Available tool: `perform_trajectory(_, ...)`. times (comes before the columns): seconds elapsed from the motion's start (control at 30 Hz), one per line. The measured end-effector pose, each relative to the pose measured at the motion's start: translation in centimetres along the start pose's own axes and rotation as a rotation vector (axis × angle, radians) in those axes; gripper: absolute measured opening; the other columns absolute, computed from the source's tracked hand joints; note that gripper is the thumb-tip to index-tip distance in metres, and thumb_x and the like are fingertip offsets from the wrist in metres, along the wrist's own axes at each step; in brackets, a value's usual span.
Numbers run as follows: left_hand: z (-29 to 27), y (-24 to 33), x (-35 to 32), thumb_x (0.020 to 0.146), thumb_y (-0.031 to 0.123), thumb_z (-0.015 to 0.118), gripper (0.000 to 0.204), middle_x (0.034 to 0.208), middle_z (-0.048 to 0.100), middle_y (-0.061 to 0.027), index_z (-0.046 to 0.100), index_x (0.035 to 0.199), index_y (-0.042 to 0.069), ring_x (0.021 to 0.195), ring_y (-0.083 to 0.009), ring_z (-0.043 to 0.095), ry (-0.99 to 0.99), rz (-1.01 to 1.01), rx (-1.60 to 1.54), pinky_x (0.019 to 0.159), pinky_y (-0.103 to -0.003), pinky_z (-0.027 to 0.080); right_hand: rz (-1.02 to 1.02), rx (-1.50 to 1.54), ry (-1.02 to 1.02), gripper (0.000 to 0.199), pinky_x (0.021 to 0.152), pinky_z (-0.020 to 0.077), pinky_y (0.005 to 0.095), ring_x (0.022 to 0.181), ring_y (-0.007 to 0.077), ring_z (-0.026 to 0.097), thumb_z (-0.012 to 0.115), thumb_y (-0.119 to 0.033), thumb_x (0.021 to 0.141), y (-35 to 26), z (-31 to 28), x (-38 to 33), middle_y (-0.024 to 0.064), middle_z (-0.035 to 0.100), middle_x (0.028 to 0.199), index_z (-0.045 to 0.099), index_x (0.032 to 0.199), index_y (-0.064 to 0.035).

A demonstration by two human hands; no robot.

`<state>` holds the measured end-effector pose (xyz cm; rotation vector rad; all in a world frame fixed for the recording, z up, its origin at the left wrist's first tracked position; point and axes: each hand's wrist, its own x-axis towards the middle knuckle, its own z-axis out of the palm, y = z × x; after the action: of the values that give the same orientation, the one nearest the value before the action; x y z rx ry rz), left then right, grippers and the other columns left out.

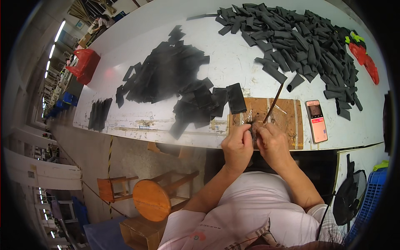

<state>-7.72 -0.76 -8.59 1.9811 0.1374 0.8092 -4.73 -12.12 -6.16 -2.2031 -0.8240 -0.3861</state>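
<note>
Both of my hands are close together over the near edge of a brown board (293,121). My left hand (237,148) is closed, its fingers curled and pinched; a bit of dark material shows by its fingertips, too small to name. My right hand (273,143) is closed around the lower end of a thin brown stick (273,104), which slants up and to the right. A flat black fabric piece (236,98) lies across the board's upper left corner. Farther left spreads a pile of flat black pieces (166,73). At the far right is a heap of dark tube-shaped pieces (296,41).
A phone (317,121) with a lit screen lies right of the board. A row of black strips (100,114) sits at the table's left end. Red bags (85,66) are on both sides. Below left stands a round wooden stool (151,200); a blue crate (368,200) is lower right.
</note>
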Motion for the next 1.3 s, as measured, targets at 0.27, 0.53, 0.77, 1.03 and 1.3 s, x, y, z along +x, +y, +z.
perform_trajectory(0.27,-0.6,1.0,1.5,0.078,-0.004,0.051,0.007,0.070,0.058,-0.0057,0.055,0.084,-0.004,0.058,-0.0095,0.057,-0.197,-0.480,-0.516,0.050,-0.019,0.048,0.302,0.444,0.019,0.018,0.052,0.0426,0.0255,0.056,0.0183,0.055,0.064,-0.006,0.067,-0.4,-0.9,0.5,0.0105,0.056,0.069,0.060,0.083,0.0025)
perform_trajectory(0.53,-1.5,1.2,1.0,0.078,-0.001,0.051,0.008,0.070,0.059,-0.0077,0.056,0.084,-0.004,0.059,-0.0108,0.059,-0.351,-0.418,-0.212,0.046,-0.019,0.047,0.015,0.157,0.072,0.007,0.058,0.0409,0.0330,0.065,0.0256,0.050,0.059,-0.006,0.067,0.9,0.6,-0.6,0.0093,0.049,0.068,0.054,0.069,-0.0029)
perform_trajectory(0.77,-0.7,0.8,1.3,0.073,-0.003,0.053,0.010,0.059,0.053,-0.0043,0.057,0.082,-0.003,0.044,-0.0062,0.046,-0.264,-0.449,-0.240,0.037,-0.016,0.033,-0.023,0.214,0.161,0.013,0.059,0.0412,0.0349,0.072,0.0249,0.050,0.058,-0.018,0.062,2.2,2.7,-1.6,0.0094,0.047,0.073,0.054,0.062,-0.0056)
perform_trajectory(1.03,0.4,1.3,1.3,0.070,0.013,0.062,0.029,0.072,0.059,-0.0141,0.057,0.091,-0.006,0.060,-0.0189,0.054,-0.308,-0.214,0.025,0.053,-0.027,0.043,0.035,0.099,0.152,0.014,0.060,0.0423,0.0340,0.069,0.0260,0.050,0.055,-0.013,0.060,2.3,2.1,-1.7,0.0120,0.047,0.069,0.049,0.060,-0.0001)
perform_trajectory(1.3,-1.4,-6.2,3.1,0.077,0.010,0.051,0.023,0.065,0.049,-0.0065,0.049,0.094,-0.005,0.050,-0.0176,0.044,-0.708,-0.458,-0.627,0.044,-0.027,0.038,0.129,0.507,0.270,0.009,0.058,0.0406,0.0330,0.072,0.0289,0.050,0.053,-0.006,0.059,4.0,2.7,-1.2,0.0129,0.050,0.069,0.054,0.066,0.0001)
